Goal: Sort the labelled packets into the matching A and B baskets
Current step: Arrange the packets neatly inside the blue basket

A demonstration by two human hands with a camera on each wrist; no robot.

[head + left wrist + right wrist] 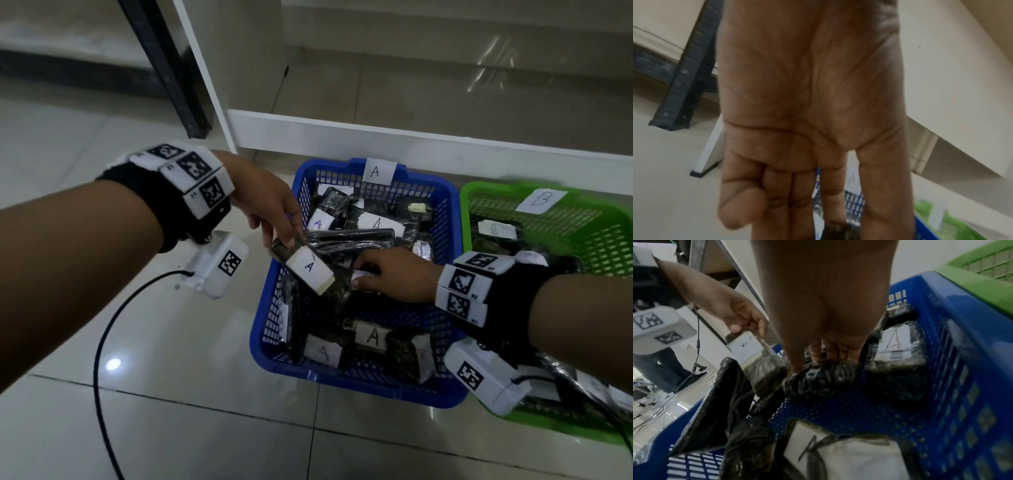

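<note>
The blue basket (356, 383), tagged A on its far rim, sits on the floor with the green basket (582, 226), tagged B, touching its right side, so each letter has its own bin. The left hand (270, 205) pinches an A packet (310, 270) over the blue basket's left edge, probably to drop it in. The right hand (394, 277), fingers curled, grips another packet (818, 376) mid-basket; its label is hidden.

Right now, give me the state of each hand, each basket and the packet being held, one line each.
left hand: pinching an A packet, above the blue basket's left rim
A packet: lifted, tilted, label up
right hand: inside the blue basket, fingers gripping a crumpled black packet
blue basket: tagged A, holds many A packets
green basket: tagged B, holds a B packet
</note>
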